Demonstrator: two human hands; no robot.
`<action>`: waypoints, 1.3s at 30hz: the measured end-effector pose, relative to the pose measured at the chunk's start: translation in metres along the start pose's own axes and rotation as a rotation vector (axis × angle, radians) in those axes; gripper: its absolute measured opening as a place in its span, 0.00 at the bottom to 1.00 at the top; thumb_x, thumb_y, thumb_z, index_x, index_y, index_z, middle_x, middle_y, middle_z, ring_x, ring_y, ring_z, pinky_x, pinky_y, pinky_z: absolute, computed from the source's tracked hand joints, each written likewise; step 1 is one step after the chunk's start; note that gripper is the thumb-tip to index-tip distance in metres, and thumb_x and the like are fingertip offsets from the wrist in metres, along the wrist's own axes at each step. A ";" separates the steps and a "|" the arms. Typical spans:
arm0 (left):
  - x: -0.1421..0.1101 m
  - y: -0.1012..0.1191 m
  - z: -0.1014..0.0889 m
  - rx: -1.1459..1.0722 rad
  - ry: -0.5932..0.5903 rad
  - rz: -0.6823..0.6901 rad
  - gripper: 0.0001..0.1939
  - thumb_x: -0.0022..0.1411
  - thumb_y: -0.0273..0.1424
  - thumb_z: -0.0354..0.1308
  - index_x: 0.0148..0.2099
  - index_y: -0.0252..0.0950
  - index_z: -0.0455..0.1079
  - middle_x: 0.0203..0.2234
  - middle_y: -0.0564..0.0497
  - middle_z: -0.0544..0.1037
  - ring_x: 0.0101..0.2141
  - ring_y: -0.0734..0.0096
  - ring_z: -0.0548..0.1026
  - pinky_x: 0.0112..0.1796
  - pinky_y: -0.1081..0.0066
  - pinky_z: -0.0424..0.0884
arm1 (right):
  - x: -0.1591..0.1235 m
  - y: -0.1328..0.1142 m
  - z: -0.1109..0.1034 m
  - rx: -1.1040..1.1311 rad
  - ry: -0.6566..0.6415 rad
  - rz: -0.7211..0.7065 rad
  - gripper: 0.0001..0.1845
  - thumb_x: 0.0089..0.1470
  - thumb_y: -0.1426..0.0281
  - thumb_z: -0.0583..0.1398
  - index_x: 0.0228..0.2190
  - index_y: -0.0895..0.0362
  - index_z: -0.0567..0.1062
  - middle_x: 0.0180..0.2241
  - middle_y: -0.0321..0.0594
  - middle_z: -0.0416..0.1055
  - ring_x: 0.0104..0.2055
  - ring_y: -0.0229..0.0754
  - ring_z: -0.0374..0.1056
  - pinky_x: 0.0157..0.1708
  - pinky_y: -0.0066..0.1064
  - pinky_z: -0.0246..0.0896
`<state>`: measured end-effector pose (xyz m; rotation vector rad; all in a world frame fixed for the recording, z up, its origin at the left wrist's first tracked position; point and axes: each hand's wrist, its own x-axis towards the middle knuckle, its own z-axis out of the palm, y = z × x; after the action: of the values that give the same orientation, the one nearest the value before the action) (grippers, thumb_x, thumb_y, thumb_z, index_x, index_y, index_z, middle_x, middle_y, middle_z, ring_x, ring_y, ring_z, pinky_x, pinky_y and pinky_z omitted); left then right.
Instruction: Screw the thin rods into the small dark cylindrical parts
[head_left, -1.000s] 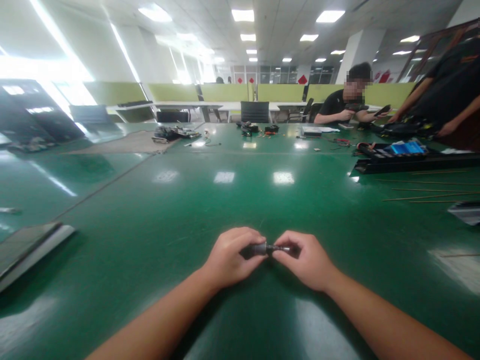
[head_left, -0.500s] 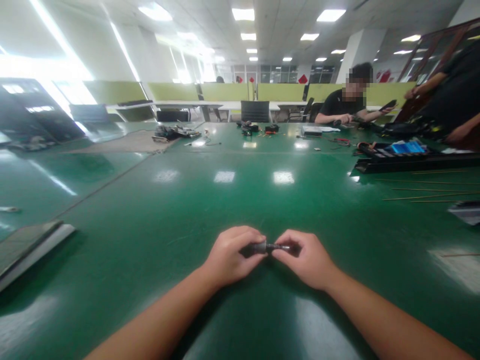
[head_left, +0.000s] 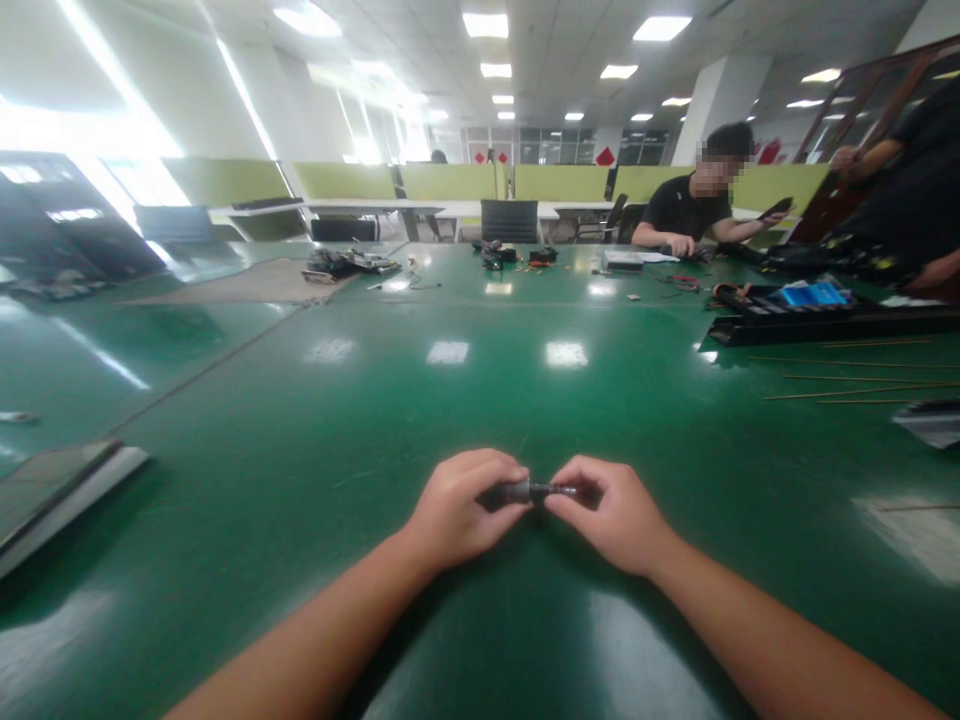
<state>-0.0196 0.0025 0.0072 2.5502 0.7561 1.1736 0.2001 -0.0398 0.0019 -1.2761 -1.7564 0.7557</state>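
Observation:
A short, slim pen-like object [head_left: 517, 491], black with a grey collar and a shiny thin end, lies level between my two hands above the green tabletop. My left hand [head_left: 466, 505] is closed round its thicker grey part, thumb below and fingers above. On the thinner dark part, the thumb and fingertips of my right hand [head_left: 611, 515] pinch from the other side. My palms hide part of both ends, so its exact kind cannot be made out.
A flat panel [head_left: 67, 495] lies at the left edge. To the right are thin rods [head_left: 862, 380] and a black tray [head_left: 832, 325] with blue packs. Electronic parts [head_left: 349, 263] lie far back. A co-worker [head_left: 697, 205] sits across, and another person [head_left: 915, 190] stands at right.
My hands keep the same hold on the pen-like object, with hardly any shift. Across the table, the seated co-worker's head and hand have moved slightly.

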 end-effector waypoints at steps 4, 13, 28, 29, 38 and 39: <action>0.001 0.000 -0.001 0.001 -0.001 -0.005 0.11 0.54 0.28 0.67 0.41 0.36 0.74 0.36 0.47 0.81 0.37 0.67 0.79 0.40 0.69 0.75 | 0.004 0.001 -0.001 -0.010 0.004 -0.008 0.08 0.49 0.64 0.66 0.30 0.56 0.79 0.24 0.37 0.75 0.28 0.41 0.70 0.28 0.28 0.62; 0.001 0.000 -0.001 -0.001 0.004 -0.008 0.11 0.54 0.28 0.67 0.42 0.36 0.75 0.35 0.47 0.81 0.36 0.68 0.79 0.40 0.70 0.75 | 0.001 -0.004 -0.002 0.017 -0.002 0.034 0.05 0.51 0.68 0.64 0.30 0.57 0.79 0.26 0.37 0.76 0.28 0.39 0.69 0.28 0.27 0.62; 0.003 0.002 -0.003 0.004 0.025 -0.011 0.10 0.55 0.29 0.66 0.41 0.35 0.75 0.35 0.45 0.81 0.35 0.66 0.79 0.38 0.69 0.76 | 0.000 -0.005 -0.004 0.020 0.016 0.049 0.04 0.51 0.69 0.64 0.29 0.57 0.78 0.25 0.37 0.75 0.27 0.39 0.69 0.27 0.27 0.61; 0.003 0.001 -0.003 0.004 0.027 -0.010 0.10 0.55 0.29 0.66 0.42 0.35 0.75 0.35 0.45 0.81 0.35 0.66 0.79 0.38 0.69 0.76 | 0.000 -0.005 -0.004 0.021 0.015 0.048 0.04 0.51 0.69 0.64 0.29 0.57 0.78 0.25 0.37 0.75 0.27 0.40 0.69 0.28 0.27 0.61; 0.004 0.002 -0.004 0.003 0.027 -0.007 0.12 0.55 0.28 0.67 0.43 0.35 0.75 0.35 0.46 0.80 0.35 0.67 0.79 0.38 0.69 0.76 | 0.001 -0.002 -0.005 0.015 0.016 0.030 0.04 0.52 0.69 0.63 0.29 0.57 0.77 0.27 0.38 0.75 0.29 0.40 0.69 0.29 0.28 0.61; 0.004 0.002 -0.005 0.001 0.026 -0.010 0.12 0.55 0.28 0.66 0.43 0.35 0.75 0.35 0.46 0.80 0.35 0.67 0.79 0.38 0.69 0.76 | 0.001 -0.002 -0.005 0.013 0.018 0.027 0.04 0.52 0.69 0.63 0.29 0.57 0.77 0.27 0.38 0.75 0.29 0.40 0.69 0.30 0.28 0.62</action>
<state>-0.0203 0.0029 0.0134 2.5336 0.7754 1.2063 0.2040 -0.0397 0.0060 -1.2960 -1.7205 0.7672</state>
